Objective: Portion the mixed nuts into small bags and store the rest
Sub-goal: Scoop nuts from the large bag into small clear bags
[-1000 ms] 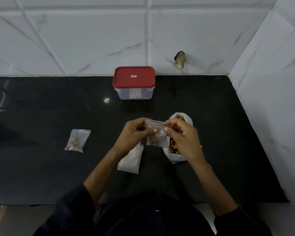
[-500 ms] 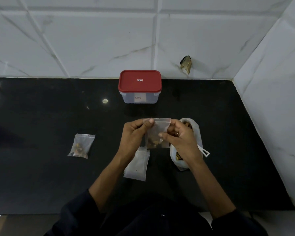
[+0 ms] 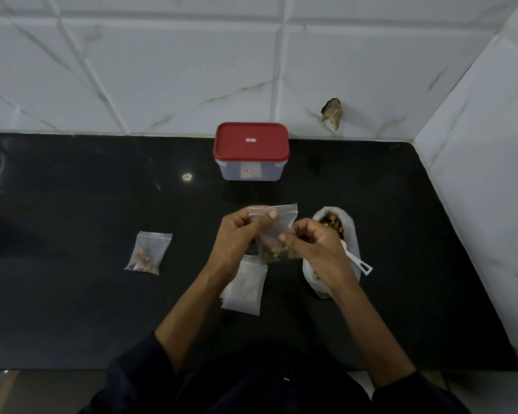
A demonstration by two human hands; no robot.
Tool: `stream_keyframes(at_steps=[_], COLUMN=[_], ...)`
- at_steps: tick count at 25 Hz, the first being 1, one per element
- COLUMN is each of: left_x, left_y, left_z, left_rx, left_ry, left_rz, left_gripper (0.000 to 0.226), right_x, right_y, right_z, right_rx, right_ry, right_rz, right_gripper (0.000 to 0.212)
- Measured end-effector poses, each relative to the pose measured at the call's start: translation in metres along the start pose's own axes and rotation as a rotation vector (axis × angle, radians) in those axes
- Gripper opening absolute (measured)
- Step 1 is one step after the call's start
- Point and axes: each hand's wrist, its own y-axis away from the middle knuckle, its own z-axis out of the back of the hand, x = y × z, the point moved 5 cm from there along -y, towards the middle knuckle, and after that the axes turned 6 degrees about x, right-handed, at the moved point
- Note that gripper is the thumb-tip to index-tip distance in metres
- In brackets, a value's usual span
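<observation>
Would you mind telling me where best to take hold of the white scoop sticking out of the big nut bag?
Probably by the scoop's handle end, coming from the right: it juts clear of the nut bag there, while the bowl end is hidden behind the right hand.

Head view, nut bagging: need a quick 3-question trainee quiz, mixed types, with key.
1. True or false: the red lid is on the container at the back of the black counter.
2. Multiple choice: where does the filled small bag lie relative to the person's hands? A) to their left, flat on the counter B) inside the container C) on the stack of empty bags
3. Fill in: the left hand pinches the top of the held small bag, and the right hand pinches it lower down, in front of the open ____ of mixed nuts that holds the white scoop.

Key: 1 true; 2 A; 3 bag
</observation>
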Motion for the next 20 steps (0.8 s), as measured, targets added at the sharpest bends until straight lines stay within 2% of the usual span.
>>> stream_keyframes(at_steps=[3,6,10,14,16,18,20], left_x=[-0.006,-0.001,0.007,0.006,0.002,-0.002,-0.001], left_y=[-0.002,-0.003,-0.003,-0.007,-0.007,-0.007,-0.005], left_z=[0.002,-0.001,-0.007,-0.004,0.000,-0.003,-0.010], left_rx=[-0.004,-0.064,-0.129,-0.174,-0.169,-0.097,-0.019], left_ry=[-0.025,0.068,0.179,0.156,0.123,0.037,-0.019], left_rz=[-0.043,-0.002,0.042,0.045,0.020,-0.014,-0.020], left_gripper=[0.020,0.014,0.019,0.030,0.026,0.020,0.017], right_x=[0.002,0.005,-0.001,-0.010,-0.007,-0.001,0.002], right_y=[0.002,0.007,0.007,0.004,0.003,0.000,-0.002], right_z=[-0.001,0.002,0.004,0.008,0.013,0.011,0.007], right_rx=[0.037,0.005,-0.056,-0.125,-0.135,-0.073,-0.028], right_ry=[-0.024,-0.145,-0.333,-0.513,-0.466,-0.289,-0.130], right_rz=[0.017,0.040,0.029,-0.040,-0.026,-0.012,0.002], right_gripper=[0.008,0.019,0.009,0.009,0.015,0.024,0.021])
